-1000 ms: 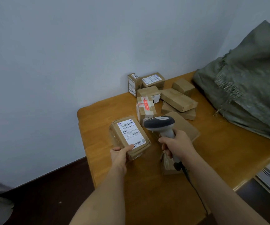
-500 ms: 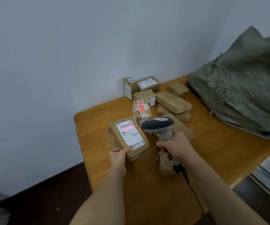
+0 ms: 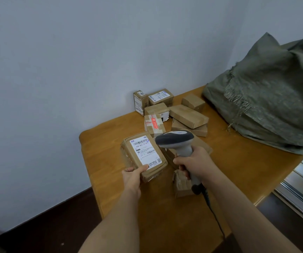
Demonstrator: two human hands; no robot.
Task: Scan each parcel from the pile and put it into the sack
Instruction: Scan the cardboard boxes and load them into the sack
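brown cardboard parcel (image 3: 144, 156) gripped at its near corner by the left hand (image 3: 133, 177), thumb pressed on top at the label's edge, fingers curled underneath. held just above the wooden table (image 3: 110, 143) near its left edge, label (image 3: 145, 152) face up. long axis running from the hand away toward the wall, far end tipped a little left; barcode at the far end of the label.

right hand (image 3: 195, 164) wrapped tight round the grey handle of the scanner (image 3: 179, 143), fingers fully closed on it. dark scanner head above and just right of the parcel, nose pointing left toward the label. cable (image 3: 213, 210) trailing back from the handle's base along the forearm.

pile of parcels (image 3: 176, 114) further back by the wall, some stacked, one standing upright. one small box (image 3: 181, 185) beneath the right hand. grey-green sack (image 3: 267, 95) slumped at the table's far right, well apart from the held parcel.
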